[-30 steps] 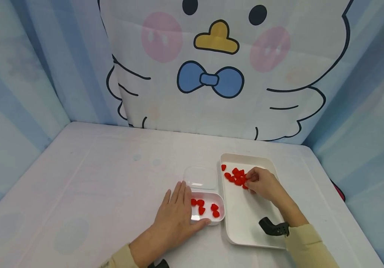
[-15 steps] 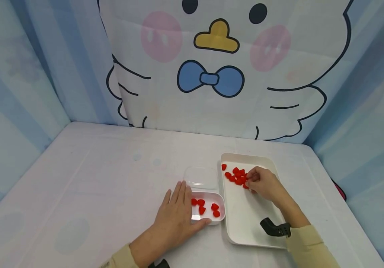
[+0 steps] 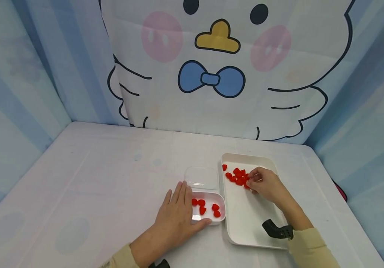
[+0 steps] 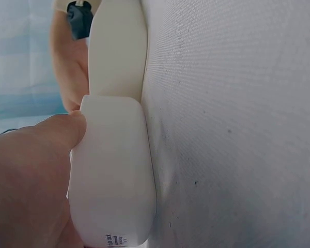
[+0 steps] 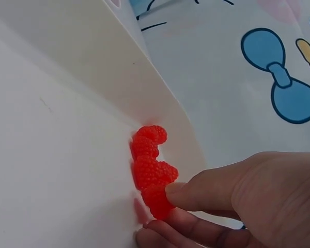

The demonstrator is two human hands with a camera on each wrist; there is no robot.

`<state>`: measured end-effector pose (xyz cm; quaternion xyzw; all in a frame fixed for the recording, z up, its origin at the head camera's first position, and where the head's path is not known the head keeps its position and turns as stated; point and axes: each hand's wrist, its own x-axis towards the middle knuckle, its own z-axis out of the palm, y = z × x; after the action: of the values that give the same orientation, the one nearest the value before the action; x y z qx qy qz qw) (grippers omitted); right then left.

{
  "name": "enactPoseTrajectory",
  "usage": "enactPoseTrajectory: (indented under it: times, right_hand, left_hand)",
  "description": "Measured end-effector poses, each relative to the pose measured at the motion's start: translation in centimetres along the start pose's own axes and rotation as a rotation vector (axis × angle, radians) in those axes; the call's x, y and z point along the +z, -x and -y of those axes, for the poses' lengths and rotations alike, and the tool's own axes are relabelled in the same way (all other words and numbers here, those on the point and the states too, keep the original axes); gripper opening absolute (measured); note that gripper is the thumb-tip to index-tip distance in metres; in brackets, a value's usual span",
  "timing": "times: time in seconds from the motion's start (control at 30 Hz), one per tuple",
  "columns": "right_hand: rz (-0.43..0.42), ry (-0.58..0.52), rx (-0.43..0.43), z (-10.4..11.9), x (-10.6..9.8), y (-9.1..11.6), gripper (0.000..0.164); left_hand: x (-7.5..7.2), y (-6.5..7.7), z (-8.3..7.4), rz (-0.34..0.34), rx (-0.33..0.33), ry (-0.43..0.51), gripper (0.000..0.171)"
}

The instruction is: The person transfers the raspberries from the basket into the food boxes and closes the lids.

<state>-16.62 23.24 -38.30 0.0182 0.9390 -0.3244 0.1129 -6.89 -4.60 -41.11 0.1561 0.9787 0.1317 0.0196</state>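
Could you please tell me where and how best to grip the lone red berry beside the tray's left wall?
I would pinch the lone red berry by its near and far sides, from above and the right: the wall of the white tray crowds its left, while its right looks open.

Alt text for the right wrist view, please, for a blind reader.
The right hand pinches a red, bumpy, raspberry-shaped piece beside similar pieces in a smooth white tray; beyond it hangs a white backdrop printed with a blue bow tie.
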Motion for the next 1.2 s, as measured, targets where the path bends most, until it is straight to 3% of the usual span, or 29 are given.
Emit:
enactPoseTrajectory:
  times: [1.2]
  right_hand:
    - [-0.019, -0.074, -0.124, 2.0, 0.1, 3.4, 0.029]
  left_hand:
    - [0.0, 0.1, -0.1, -0.002, 0.003, -0.004, 0.106]
